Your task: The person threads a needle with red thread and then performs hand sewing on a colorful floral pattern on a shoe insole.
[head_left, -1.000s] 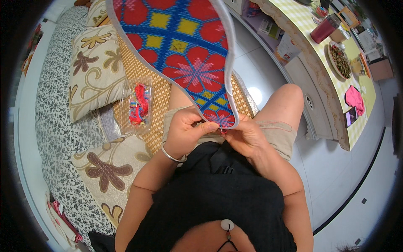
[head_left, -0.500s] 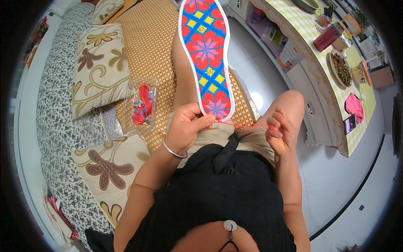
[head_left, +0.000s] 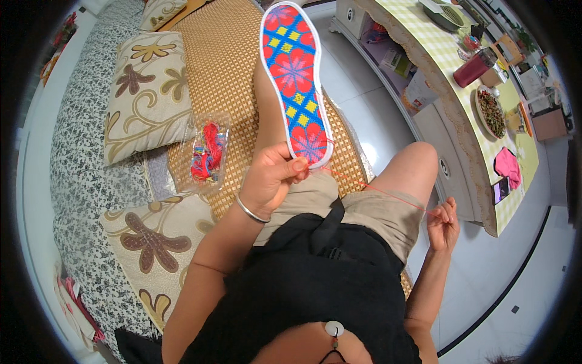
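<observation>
Red thread (head_left: 394, 196), pinched by the right hand (head_left: 443, 225), has been drawn farther right of the embroidered insole (head_left: 295, 73), whose near end is clamped by the left hand (head_left: 273, 178).

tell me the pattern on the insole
The insole has red flowers and yellow diamonds on blue, as the head view shows.

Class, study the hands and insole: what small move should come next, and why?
Perhaps pull gently outward with the right hand: the red thread runs from the insole to it, and the left hand pinches the insole's lower end, which should brace it.
</observation>
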Available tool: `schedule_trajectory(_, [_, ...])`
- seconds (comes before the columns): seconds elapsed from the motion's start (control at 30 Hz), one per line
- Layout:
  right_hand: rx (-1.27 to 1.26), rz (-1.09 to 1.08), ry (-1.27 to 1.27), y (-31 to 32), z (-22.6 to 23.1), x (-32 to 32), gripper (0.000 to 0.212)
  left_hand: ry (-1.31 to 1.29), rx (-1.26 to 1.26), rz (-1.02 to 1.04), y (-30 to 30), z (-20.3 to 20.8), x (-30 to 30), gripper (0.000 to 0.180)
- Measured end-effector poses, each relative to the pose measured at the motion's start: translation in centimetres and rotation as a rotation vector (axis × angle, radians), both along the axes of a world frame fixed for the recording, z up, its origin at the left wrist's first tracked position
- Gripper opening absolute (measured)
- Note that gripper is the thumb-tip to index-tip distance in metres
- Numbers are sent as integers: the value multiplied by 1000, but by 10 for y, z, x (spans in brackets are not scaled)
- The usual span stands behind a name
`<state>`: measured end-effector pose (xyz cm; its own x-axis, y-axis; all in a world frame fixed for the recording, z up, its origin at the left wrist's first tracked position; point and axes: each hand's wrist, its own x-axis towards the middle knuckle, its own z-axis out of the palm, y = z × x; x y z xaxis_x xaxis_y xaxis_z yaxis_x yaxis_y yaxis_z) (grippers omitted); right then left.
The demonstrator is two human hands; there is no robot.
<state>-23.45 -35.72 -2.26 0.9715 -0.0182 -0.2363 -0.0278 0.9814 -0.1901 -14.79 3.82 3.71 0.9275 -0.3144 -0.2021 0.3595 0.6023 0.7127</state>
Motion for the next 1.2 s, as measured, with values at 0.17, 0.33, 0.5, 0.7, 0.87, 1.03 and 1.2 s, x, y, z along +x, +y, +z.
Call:
schedule_trajectory(0.17, [37,-191,60,-101,-55,-29,12,-43,-192,144,37,-2,25,8])
schedule_trajectory(0.33, [-1373,-775,844,-275,-134,-148,9,-145,-91,467,105,6,39,5])
schedule_trajectory(0.5, [-1661,-1086,1045,-315,-175,-152,12,-173,235,513,64,14,23,9])
schedule_trajectory(0.7, [-1303,-828,608,-122,-67,-11,14,-209,538,244,0,29,0,9])
schedule_trajectory(0.87, [-1142,-261,163,48,21,60,10,-171,530,141,-23,36,-11,11])
schedule_trajectory(1.03, [-1079,154,-108,141,47,72,8,-160,533,109,-32,41,-15,11])
schedule_trajectory(1.2, [-1022,304,-147,175,61,73,8,-158,521,78,-33,35,-17,10])
